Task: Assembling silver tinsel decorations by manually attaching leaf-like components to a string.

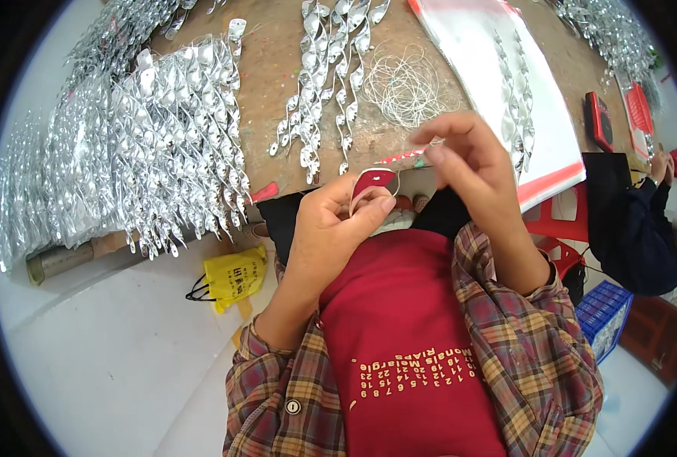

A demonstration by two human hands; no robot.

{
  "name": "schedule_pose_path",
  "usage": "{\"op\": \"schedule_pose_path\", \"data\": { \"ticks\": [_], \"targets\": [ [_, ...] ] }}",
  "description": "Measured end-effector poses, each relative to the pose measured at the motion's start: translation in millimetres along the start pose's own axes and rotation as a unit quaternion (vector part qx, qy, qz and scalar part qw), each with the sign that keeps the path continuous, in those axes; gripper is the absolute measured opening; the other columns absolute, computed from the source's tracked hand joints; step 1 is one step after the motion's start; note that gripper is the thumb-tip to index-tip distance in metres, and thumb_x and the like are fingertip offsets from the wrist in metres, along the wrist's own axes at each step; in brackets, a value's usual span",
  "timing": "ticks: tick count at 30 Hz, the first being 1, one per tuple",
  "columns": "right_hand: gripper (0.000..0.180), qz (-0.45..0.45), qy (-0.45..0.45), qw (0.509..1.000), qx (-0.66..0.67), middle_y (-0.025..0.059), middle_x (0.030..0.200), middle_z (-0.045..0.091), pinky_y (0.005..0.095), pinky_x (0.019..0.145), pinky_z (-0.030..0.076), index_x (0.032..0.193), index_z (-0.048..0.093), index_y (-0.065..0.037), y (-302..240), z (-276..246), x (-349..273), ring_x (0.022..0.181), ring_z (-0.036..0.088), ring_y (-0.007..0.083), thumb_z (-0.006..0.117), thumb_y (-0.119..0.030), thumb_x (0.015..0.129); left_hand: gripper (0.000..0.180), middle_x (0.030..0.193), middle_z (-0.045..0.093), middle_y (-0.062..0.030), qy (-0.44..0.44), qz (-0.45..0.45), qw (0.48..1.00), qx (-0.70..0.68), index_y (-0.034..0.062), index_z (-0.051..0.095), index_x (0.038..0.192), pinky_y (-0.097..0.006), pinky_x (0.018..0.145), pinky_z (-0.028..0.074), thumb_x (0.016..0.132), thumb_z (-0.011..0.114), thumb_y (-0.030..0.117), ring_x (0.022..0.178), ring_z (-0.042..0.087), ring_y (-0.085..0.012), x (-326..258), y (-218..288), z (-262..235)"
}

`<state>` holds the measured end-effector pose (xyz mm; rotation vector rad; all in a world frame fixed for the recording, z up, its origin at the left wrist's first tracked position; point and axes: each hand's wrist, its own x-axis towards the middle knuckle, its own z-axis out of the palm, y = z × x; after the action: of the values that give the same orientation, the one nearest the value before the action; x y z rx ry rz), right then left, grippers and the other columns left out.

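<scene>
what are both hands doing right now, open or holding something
Left hand: closed, holding a shiny reddish piece.
Right hand: partly curled; whether it pinches anything cannot be told.

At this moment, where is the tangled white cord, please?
In the head view, the tangled white cord lies on the brown table, slightly right of centre, between silver twisted strips and white plastic sheeting, just beyond the right hand.
</scene>
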<state>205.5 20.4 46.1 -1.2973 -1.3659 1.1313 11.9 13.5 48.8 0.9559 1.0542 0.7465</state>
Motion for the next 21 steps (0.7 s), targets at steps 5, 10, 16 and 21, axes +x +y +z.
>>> {"op": "schedule_pose_path", "data": {
  "ticks": [5,10,16,21],
  "targets": [
    [0.018,-0.067,-0.177,0.981,-0.040,0.0066,0.088,0.062,0.0253,0.064,0.046,0.101,0.058,0.000,-3,15,-6,0.073,0.058,0.0116,0.060,-0.004,0.083,0.012,0.063,0.050,0.0063,0.040,0.026,0.999,-0.010,0.0015,0.062,0.086,-0.017,0.046,0.026,0.081,0.065,0.012,0.051,0.037,0.0001,-2,1,0],
    [0.009,-0.267,-0.128,0.927,-0.229,0.0051,0.078,0.060,0.0261,0.063,0.042,0.089,0.061,-0.003,2,8,-3,0.069,0.055,0.0127,0.063,-0.003,0.080,0.015,0.066,0.051,0.0059,-0.006,0.023,1.000,-0.017,0.0013,0.061,0.092,-0.016,0.048,0.027,0.082,0.064,0.012,0.053,0.039,-0.0005,1,-2,-5],
    [0.005,-0.134,-0.043,0.982,-0.129,0.0012,0.071,0.054,0.0242,0.060,0.036,0.081,0.059,-0.002,-25,7,-9,0.062,0.047,0.0088,0.061,-0.001,0.078,0.042,0.088,0.055,0.0007,-0.094,0.095,0.985,-0.112,0.0015,0.043,0.128,-0.018,0.065,0.037,0.091,0.055,0.016,0.076,0.048,-0.0031,7,-19,-9],
    [0.005,-0.095,-0.046,0.991,-0.078,-0.0016,0.071,0.051,0.0198,0.055,0.034,0.084,0.057,-0.001,-26,12,-7,0.059,0.043,0.0034,0.059,0.000,0.080,0.045,0.099,0.057,-0.0015,-0.129,0.104,0.979,-0.121,0.0013,0.040,0.133,-0.021,0.078,0.043,0.093,0.053,0.020,0.087,0.051,-0.0065,10,-26,-9]
  ]
}}
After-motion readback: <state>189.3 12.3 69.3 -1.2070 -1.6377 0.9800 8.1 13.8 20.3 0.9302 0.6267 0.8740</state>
